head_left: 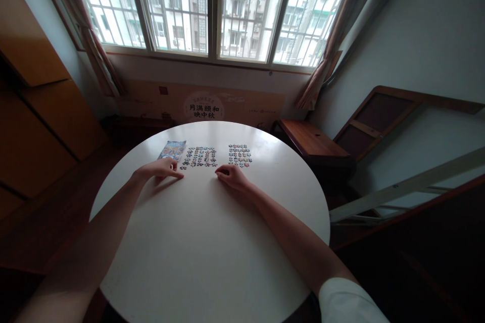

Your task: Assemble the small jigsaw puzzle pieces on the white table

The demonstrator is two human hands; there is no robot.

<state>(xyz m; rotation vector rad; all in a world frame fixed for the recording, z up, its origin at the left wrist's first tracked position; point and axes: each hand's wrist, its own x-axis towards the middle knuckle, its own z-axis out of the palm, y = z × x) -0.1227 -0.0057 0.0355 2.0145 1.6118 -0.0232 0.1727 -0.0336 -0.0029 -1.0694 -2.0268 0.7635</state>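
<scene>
On the white round table (204, 242) lie small colourful jigsaw puzzle pieces, set out in two groups. The left group (202, 163) forms a loose block of rows with gaps, and the right group (240, 155) stands in closer rows. My left hand (165, 167) rests in front of a printed picture sheet (172, 149), its index finger stretched along the tabletop just below the left group. Close to the near edge of the pieces, my right hand (232, 176) has its fingers curled and the tips pinched together. Whatever may be between those tips is too small to make out.
Beyond the table, a long printed cardboard panel (242, 102) leans under the barred window (212, 10). A wooden stool or low table (310, 139) stands at the right. Wooden cabinets (56, 126) line the left side, and a pale slanted rail (401, 186) is at the right.
</scene>
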